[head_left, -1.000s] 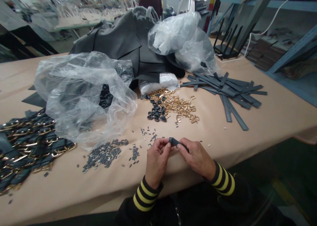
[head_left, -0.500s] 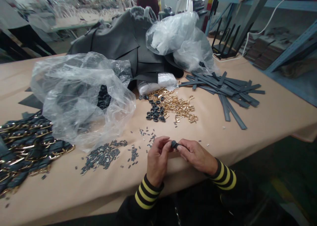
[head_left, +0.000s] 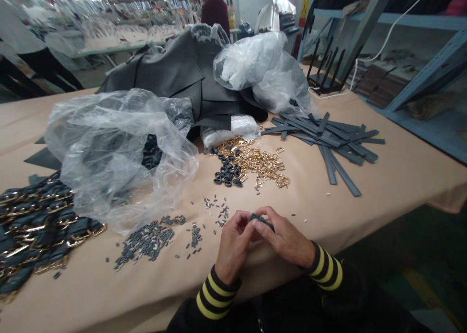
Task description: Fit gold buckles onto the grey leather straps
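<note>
Between the hands (head_left: 252, 238), pinched by both, sits a dark strip (head_left: 261, 221).

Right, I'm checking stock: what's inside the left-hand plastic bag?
Small dark pieces show inside the plastic bag; its crumpled folds blur the rest, so their number and anything deeper can't be told.

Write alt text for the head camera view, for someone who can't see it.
Left hand and right hand hold a small dark strip at the edge of a tan table. Beyond them lie gold buckles and dark loops, with loose dark straps to the right and a clear plastic bag to the left.
</note>
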Tool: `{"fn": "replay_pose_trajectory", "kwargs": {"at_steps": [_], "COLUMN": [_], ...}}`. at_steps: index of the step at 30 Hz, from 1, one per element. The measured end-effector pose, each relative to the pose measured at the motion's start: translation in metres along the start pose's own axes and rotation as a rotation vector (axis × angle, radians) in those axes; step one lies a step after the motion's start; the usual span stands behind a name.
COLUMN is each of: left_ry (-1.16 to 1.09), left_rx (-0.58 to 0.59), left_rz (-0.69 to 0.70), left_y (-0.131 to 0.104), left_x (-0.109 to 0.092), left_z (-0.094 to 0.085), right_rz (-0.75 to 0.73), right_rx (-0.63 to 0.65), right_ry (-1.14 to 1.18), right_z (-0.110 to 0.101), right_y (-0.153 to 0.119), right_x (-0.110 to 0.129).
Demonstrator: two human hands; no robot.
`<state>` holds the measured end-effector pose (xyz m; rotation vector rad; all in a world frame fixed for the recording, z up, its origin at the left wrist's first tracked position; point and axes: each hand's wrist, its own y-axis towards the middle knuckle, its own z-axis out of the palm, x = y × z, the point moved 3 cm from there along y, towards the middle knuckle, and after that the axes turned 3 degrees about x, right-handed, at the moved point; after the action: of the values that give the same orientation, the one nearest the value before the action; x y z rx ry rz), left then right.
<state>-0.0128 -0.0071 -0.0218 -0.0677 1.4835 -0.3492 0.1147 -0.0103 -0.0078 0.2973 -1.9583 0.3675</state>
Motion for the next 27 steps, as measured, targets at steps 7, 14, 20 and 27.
{"fn": "replay_pose_trajectory", "kwargs": {"at_steps": [7, 14, 20, 27], "left_ry": [0.117, 0.065, 0.859, 1.557], "left_rx": [0.101, -0.033, -0.102, -0.032], "left_rz": [-0.061, 0.057, 0.375, 0.240], "left_y": [0.004, 0.027, 0.069, 0.115], "left_x": [-0.003, -0.007, -0.041, -0.053], "left_z": [0.004, -0.002, -0.004, -0.006], "right_rz": [0.011, 0.047, 0.180, 0.181], "right_rx": [0.024, 0.061, -0.021, -0.097], "right_ry": [-0.105, -0.058, 0.198, 0.283], "right_z": [-0.009, -0.033, -0.048, -0.056], "right_y": [0.001, 0.004, 0.006, 0.008], "right_x": [-0.005, -0.005, -0.020, -0.028]}}
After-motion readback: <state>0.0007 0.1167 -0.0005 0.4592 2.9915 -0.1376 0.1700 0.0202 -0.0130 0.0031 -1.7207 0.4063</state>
